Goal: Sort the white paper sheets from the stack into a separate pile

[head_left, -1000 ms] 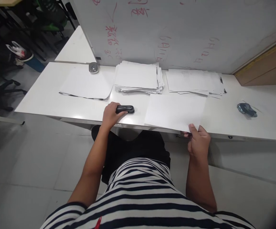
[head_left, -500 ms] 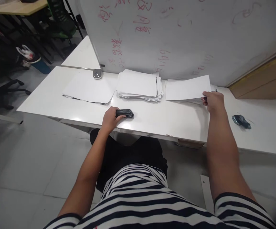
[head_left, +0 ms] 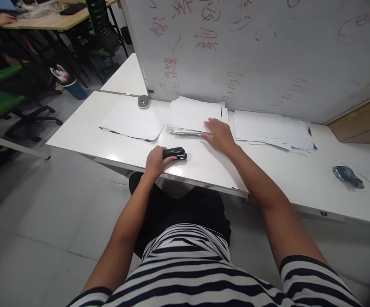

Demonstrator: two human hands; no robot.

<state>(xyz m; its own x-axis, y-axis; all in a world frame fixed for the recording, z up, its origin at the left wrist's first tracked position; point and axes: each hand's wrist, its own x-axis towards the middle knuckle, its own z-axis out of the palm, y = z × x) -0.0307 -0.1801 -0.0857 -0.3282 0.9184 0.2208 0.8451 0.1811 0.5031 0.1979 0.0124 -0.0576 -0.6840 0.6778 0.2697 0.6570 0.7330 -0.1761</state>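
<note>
Near the desk's front edge, my left hand (head_left: 156, 163) is closed around a black stapler (head_left: 175, 153). My right hand (head_left: 219, 133) rests on the near right corner of the middle stack of paper (head_left: 194, 113), fingers stretched over the top sheet and the thumb at its front edge. To the right of it lies a lower, spread pile of paper (head_left: 268, 128). A few flat sheets (head_left: 132, 119) with a dark lower edge lie to the left of the middle stack.
A grey mouse-like device (head_left: 143, 101) stands behind the left sheets. A dark object in clear wrapping (head_left: 348, 177) lies at the desk's right. A whiteboard (head_left: 252, 55) rises behind the desk, with cardboard boxes (head_left: 364, 117) at the right. Another person's hand (head_left: 6, 19) is far left.
My right hand has let go of the sheet over the right pile and moved left onto the middle stack. That sheet now lies flat. My left hand still holds the stapler; the view has shifted.
</note>
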